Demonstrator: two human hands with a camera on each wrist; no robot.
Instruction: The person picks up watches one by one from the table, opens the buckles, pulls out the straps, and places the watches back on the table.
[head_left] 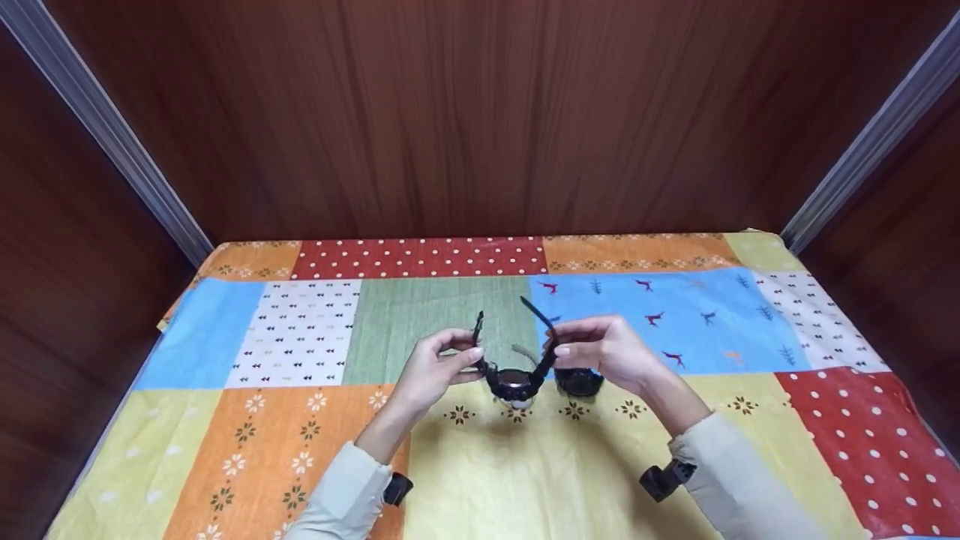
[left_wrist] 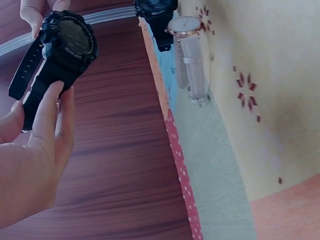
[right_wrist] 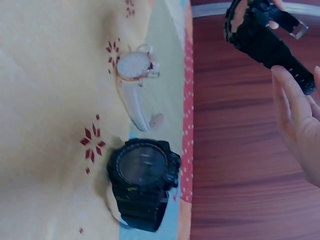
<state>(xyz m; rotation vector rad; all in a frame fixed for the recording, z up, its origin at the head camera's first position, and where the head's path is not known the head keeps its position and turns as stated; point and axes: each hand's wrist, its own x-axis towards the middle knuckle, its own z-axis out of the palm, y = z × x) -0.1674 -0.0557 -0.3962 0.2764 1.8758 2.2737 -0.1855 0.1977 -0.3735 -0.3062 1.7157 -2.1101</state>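
Observation:
A black wristwatch (head_left: 514,381) with a round dark dial hangs above the table, its two strap halves spread upward. My left hand (head_left: 437,369) pinches the shorter half; a metal buckle (right_wrist: 301,31) shows on that side in the right wrist view. The longer, holed half is held between thumb and fingers of my right hand (head_left: 609,351). Below and to the right, a second black watch (right_wrist: 142,167) rests on the cloth. Beside it lies a pale-strapped watch (right_wrist: 134,65) with a white dial and rose-gold rim, mostly hidden behind the held watch in the head view.
A patchwork-print cloth (head_left: 487,480) covers the table. Dark wood panels (head_left: 450,112) rise behind it and at both sides, with grey metal strips (head_left: 112,127) at the corners. Small black cameras (head_left: 664,480) sit on both wrists.

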